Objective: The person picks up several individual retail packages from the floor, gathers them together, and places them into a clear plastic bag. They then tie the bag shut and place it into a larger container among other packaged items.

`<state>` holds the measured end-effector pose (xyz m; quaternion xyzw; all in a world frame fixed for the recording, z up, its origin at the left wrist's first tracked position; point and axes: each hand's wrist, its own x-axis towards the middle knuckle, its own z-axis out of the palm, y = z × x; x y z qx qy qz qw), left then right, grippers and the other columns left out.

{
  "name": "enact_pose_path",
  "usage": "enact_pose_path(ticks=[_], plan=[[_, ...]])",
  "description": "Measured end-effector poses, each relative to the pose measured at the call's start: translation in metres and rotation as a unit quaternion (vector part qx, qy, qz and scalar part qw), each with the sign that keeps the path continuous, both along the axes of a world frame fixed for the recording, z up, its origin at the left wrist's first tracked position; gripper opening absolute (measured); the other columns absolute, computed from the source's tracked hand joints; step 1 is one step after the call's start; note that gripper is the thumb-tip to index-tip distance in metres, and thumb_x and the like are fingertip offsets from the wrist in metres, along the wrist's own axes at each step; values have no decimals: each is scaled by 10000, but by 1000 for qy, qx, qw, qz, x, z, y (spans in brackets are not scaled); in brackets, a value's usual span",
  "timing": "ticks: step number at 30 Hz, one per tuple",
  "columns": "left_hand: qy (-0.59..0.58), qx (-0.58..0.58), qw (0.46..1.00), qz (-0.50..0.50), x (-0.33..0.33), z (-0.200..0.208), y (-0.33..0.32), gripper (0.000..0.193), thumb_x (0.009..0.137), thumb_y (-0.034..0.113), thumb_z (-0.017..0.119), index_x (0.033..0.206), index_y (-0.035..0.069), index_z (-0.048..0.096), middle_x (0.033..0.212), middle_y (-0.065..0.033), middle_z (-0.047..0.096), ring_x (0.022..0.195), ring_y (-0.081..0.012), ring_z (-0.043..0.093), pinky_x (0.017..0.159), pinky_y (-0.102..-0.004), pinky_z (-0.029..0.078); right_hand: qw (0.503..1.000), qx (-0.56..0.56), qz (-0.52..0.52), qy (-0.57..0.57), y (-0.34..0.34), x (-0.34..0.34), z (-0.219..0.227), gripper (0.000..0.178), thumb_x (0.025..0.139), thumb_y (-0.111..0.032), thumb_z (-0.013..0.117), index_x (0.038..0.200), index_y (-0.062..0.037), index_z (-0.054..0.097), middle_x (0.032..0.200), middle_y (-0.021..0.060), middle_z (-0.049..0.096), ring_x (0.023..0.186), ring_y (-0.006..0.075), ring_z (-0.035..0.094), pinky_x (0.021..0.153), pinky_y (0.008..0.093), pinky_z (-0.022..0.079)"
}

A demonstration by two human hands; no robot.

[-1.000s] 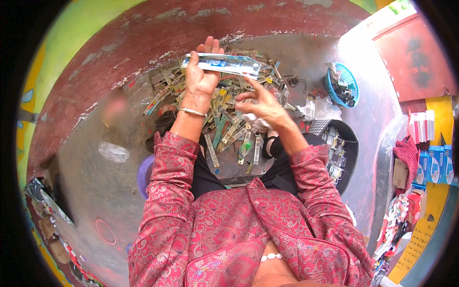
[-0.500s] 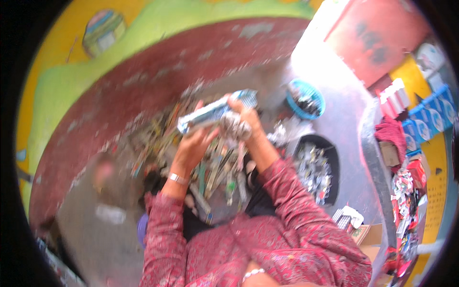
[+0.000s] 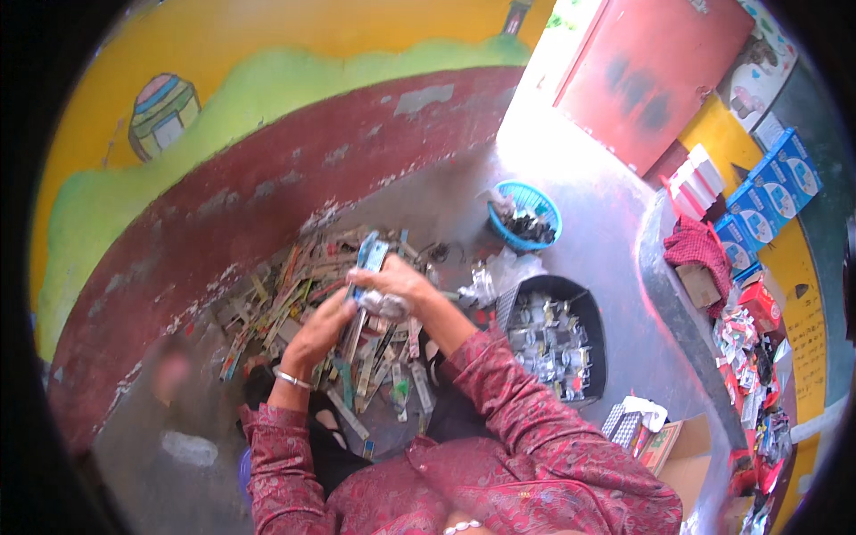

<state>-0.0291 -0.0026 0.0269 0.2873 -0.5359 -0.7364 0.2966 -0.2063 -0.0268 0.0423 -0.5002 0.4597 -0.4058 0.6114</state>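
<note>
In front of me, over the heap, my right hand (image 3: 406, 283) grips a narrow light-blue and white pack (image 3: 374, 255), long and flat, that stands on end with its upper part above the fingers. A crumpled whitish-grey wad (image 3: 385, 305) is also bunched in the right palm; its kind I cannot make out. My left hand (image 3: 318, 336) is closed on the lower side of the pack, thumb and fingertips pressed against it. Beneath both hands lies a heap of long flat strips (image 3: 294, 285), many coloured, spread over the floor.
Right of the heap stand a blue basket (image 3: 550, 225) with dark and whitish contents, a clear plastic bag (image 3: 515, 267) and a black tray (image 3: 595, 343) of clear and silvery pieces. A cardboard box (image 3: 687, 459) stands at lower right. A low maroon wall (image 3: 250, 183) curves behind.
Both hands have moved down and left. The pack, lying slantwise before, is now turned upright and seen narrow. The left hand has gone from spread fingers beneath to closed on its side.
</note>
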Motion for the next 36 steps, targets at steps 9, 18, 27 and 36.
enact_pose_path(ticks=[9, 18, 27, 36], plan=[[-8, 60, 998, -2, 18, 0, -4, 429, 883, 349, 500, 1144, 10, 521, 1048, -102, 596, 920, -171, 579, 795, -312, 474, 989, -43, 68, -122, -7, -13, -6, 427, 694, -162, 725, 1068, -51, 551, 920, 26, 608, 852, 119, 569, 783, 296, 460], [111, 144, 977, -114, 17, 9, 5, 539, 915, 372, 399, 1149, -113, 442, 978, -274, 588, 845, -322, 626, 780, -377, 506, 987, 27, 84, -134, 2, -7, 16, 293, 718, -71, 696, 983, -33, 577, 872, 58, 624, 783, 147, 603, 703, 304, 497], [10, 115, 991, -74, 11, -1, 9, 373, 837, 222, 587, 1088, -42, 504, 802, -169, 634, 619, -182, 630, 527, -263, 513, 997, -15, 74, 0, -2, -3, -2, 241, 753, -182, 682, 941, -54, 604, 823, 8, 608, 736, 104, 548, 685, 293, 465], [23, 89, 995, 41, 7, 6, 3, 334, 849, 167, 555, 1116, -27, 506, 648, -38, 575, 466, -68, 493, 446, -173, 401, 988, 3, -134, -74, -10, -22, 11, 266, 757, -175, 691, 910, 24, 605, 779, 49, 616, 648, 104, 569, 578, 240, 470]])
